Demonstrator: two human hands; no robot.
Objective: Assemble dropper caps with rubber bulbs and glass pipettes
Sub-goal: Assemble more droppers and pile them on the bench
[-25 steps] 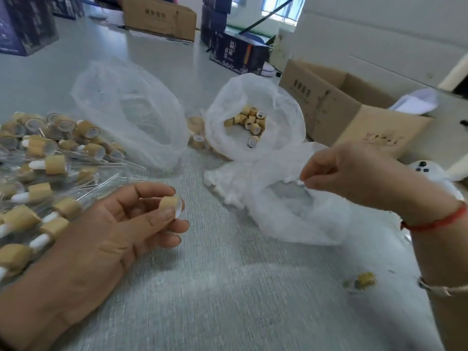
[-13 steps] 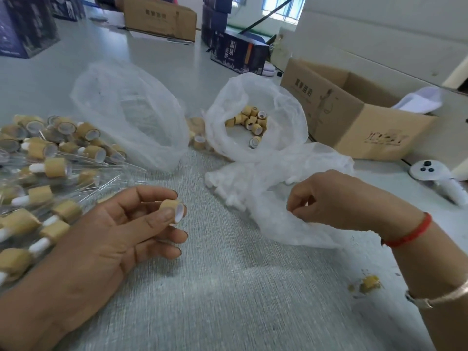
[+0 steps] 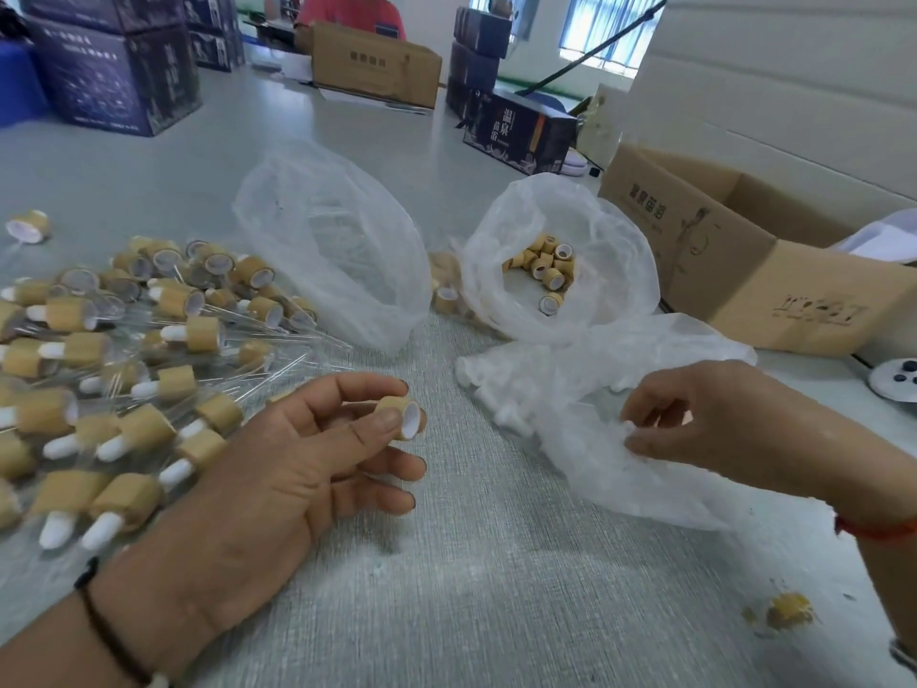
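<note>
My left hand pinches one bamboo-coloured dropper cap between thumb and forefinger, its white inside facing right. My right hand rests on a clear bag of white rubber bulbs, fingertips closed on a small white bulb. A pile of finished droppers with white bulbs and glass pipettes lies at the left. An open bag of loose caps stands behind the bulb bag. Another clear bag holds glass pipettes.
A brown cardboard box stands open at the right. Dark printed boxes and another brown carton sit at the table's far side. A white controller lies at the right edge. Yellow crumbs lie front right.
My right hand has come down and leftward from above the bulb bag onto it. My left hand has kept the cap, turning it slightly. The camera has tilted up.
</note>
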